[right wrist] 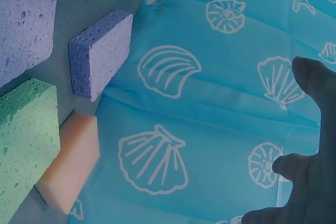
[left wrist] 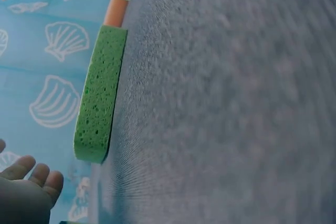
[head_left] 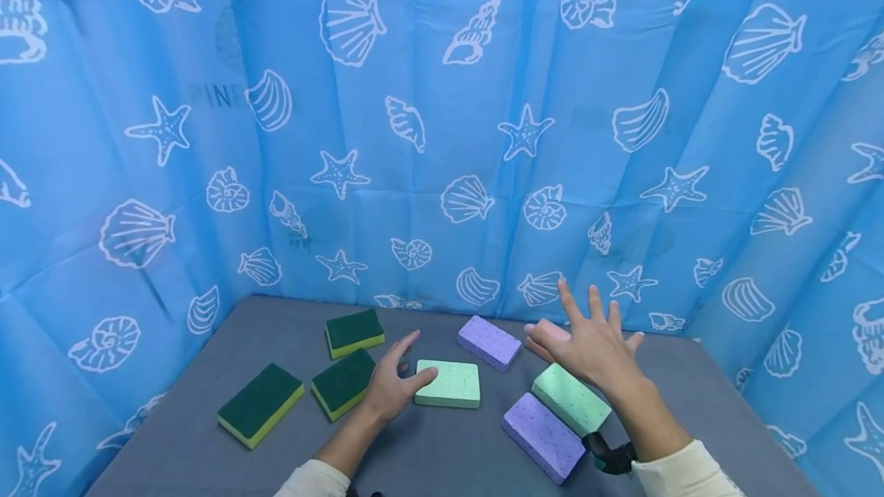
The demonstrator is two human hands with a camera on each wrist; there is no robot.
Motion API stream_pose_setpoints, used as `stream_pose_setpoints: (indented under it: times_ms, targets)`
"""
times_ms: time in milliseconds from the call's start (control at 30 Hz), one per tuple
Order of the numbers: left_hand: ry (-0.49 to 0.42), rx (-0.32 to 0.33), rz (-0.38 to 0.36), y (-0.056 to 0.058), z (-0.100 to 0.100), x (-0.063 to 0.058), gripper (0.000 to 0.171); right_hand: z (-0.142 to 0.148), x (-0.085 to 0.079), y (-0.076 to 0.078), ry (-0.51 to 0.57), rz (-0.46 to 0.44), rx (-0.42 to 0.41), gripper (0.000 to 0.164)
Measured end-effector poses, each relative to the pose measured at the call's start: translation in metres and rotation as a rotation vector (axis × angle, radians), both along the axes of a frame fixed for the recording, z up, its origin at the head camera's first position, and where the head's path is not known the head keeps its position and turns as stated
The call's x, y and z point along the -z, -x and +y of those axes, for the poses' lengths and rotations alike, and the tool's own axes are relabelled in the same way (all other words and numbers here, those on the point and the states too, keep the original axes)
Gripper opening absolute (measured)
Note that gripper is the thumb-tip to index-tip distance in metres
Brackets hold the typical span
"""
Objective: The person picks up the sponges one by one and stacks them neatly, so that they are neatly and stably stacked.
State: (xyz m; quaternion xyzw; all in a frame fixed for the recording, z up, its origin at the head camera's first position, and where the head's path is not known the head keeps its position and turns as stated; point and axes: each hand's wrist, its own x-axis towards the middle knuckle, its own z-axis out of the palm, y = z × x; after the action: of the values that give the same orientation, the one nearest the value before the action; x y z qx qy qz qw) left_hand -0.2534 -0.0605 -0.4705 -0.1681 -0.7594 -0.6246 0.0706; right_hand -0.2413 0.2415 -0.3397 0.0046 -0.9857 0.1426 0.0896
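My left hand [head_left: 390, 383] has relaxed fingers, and its thumb overlaps the left edge of a light green sponge [head_left: 449, 383] in the head view. The left wrist view shows that sponge's pitted green side [left wrist: 101, 95] with the fingers [left wrist: 39, 174] apart from it. Fingers spread wide, my right hand [head_left: 595, 343] is raised over the back right, holding nothing. It partly covers a pink sponge [head_left: 545, 343], which the right wrist view shows fully beside a second light green sponge [right wrist: 29, 140]. That green one [head_left: 570, 399] lies against a purple sponge [head_left: 543, 436].
Three yellow sponges with dark green scouring tops lie at left: a back one [head_left: 354, 332], a middle one [head_left: 343, 383] and a front one [head_left: 261, 405]. Another purple sponge [head_left: 489, 342] sits back centre. A blue shell-print curtain [head_left: 428, 136] encloses the grey table [head_left: 442, 459].
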Motion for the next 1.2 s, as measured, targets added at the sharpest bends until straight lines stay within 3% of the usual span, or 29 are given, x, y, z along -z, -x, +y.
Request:
stream_pose_setpoints:
  times_ms: [200,567,833,1200]
  targets:
    - [0.005,0.009,-0.031,0.007,-0.002,0.012,0.065,-0.001,0.003,-0.002,-0.006,-0.012,0.000,0.108]
    - [-0.062,0.088,-0.137,0.016,-0.006,0.029,0.071,0.001,0.006,-0.004,-0.011,-0.026,-0.006,0.105]
    - [-0.027,0.129,-0.144,0.015,-0.010,0.029,0.071,0.002,0.005,-0.006,-0.026,-0.017,-0.005,0.103]
    - [0.080,0.119,-0.157,0.018,-0.009,0.025,0.073,0.006,0.004,-0.016,-0.009,0.006,-0.003,0.101]
